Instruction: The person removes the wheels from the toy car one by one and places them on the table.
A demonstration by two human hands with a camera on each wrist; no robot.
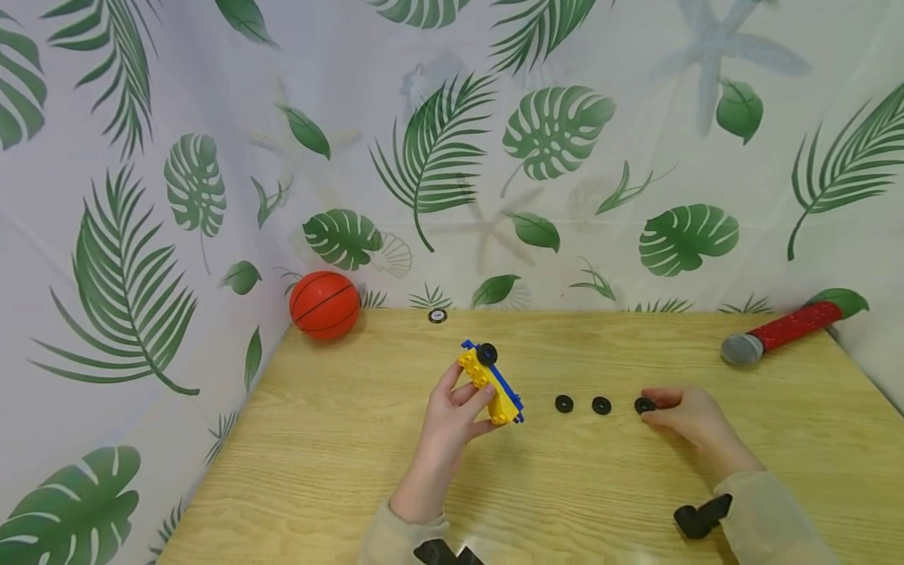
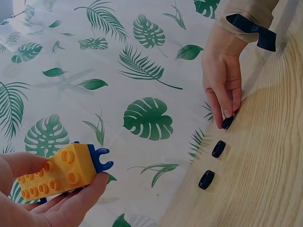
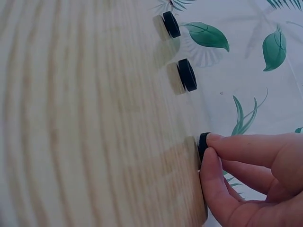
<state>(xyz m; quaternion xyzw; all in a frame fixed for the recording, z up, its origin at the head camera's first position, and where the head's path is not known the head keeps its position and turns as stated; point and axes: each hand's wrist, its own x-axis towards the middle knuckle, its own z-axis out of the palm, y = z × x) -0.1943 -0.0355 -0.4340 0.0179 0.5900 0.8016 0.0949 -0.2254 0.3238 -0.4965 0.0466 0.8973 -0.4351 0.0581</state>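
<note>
My left hand (image 1: 452,420) grips a yellow and blue toy car (image 1: 503,404) above the table, its studs showing. One black wheel (image 1: 486,354) is on the car's upper end; a blue hook-like coupling (image 2: 102,160) juts from an end in the left wrist view. On the right, my right hand (image 1: 688,420) pinches a small black wheel (image 3: 204,146) between thumb and finger, at the tabletop. To the left of it, two more black wheels lie flat in a row, a near wheel (image 1: 601,406) and a farther wheel (image 1: 563,403).
On the wooden table (image 1: 311,471), an orange ball (image 1: 325,305) stands at the back left, and a round chip (image 1: 437,315) lies at the back edge. A red microphone (image 1: 784,329) lies at the back right. Leaf-patterned cloth (image 1: 452,267) hangs behind.
</note>
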